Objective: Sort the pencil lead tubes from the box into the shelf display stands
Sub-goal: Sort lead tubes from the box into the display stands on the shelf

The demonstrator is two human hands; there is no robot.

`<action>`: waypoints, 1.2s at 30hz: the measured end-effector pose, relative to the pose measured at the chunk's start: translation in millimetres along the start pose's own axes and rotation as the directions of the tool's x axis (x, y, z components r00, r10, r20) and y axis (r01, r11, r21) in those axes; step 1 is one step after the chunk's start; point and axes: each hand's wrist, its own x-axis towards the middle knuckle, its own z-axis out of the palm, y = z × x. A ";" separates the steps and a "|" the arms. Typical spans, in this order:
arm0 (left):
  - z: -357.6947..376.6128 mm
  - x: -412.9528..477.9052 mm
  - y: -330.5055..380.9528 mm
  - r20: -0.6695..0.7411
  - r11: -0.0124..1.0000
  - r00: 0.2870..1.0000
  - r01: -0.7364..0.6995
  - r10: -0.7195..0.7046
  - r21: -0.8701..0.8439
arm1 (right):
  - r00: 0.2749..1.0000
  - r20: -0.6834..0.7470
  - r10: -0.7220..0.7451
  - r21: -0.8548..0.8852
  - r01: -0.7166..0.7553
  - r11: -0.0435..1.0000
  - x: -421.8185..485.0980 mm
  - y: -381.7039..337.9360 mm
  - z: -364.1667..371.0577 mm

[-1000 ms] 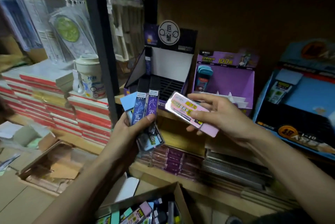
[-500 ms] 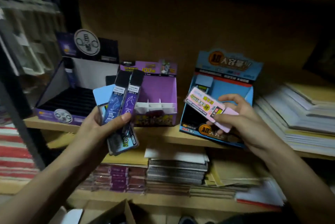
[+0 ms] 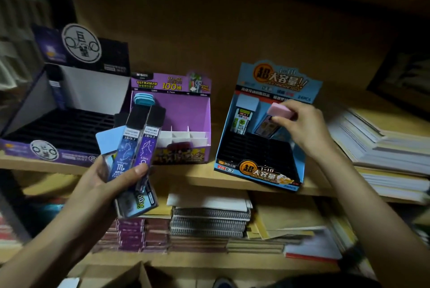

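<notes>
Head view: the likeliest slip is at the blue display stand (image 3: 256,172). The pink-capped lead tube (image 3: 280,112) goes in tilted, with its lower end down at the dark slotted tray. Whether it has found a slot cannot be told. Pushed askew, it could jam, nudge the blue-capped tube (image 3: 244,115) just beside it, or skid the light cardboard stand along the shelf (image 3: 197,177). The right hand (image 3: 307,129) pinches the pink cap, fingers (image 3: 300,105) on top and thumb beneath, so the tube's body hangs below them inside the stand's upper part. Well left of that stand, the left hand (image 3: 104,183) grips a fan of tubes (image 3: 137,143) under its thumb. The lowest one juts out below and could slide free.
</notes>
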 end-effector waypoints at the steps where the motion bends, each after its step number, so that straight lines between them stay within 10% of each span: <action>1: -0.6 0.3 -1.2 -0.007 1.000 1.000 0.004 -0.004 0.001 | 1.000 0.029 -0.013 0.004 0.012 1.000 4.0 0.8 1.2; 13: 6.7 1.1 -12.6 -0.011 0.999 0.999 0.033 -0.033 -0.020 | 0.981 0.027 0.192 0.223 -0.193 0.955 20.9 7.3 28.3; 25: 3.9 -3.6 -3.4 -0.015 0.999 1.000 0.010 -0.011 -0.038 | 0.994 -0.081 0.076 -0.369 -0.101 0.924 6.8 -24.6 15.1; 30: 5.3 -10.6 8.6 -0.032 0.999 0.999 0.001 -0.002 -0.042 | 0.941 0.323 -0.100 0.470 -0.067 0.880 -23.6 -99.1 27.0; 36: 1.5 -19.5 16.7 -0.018 0.999 1.000 0.018 -0.019 -0.048 | 0.817 0.558 -0.144 0.723 -0.394 0.567 -59.3 -155.1 88.2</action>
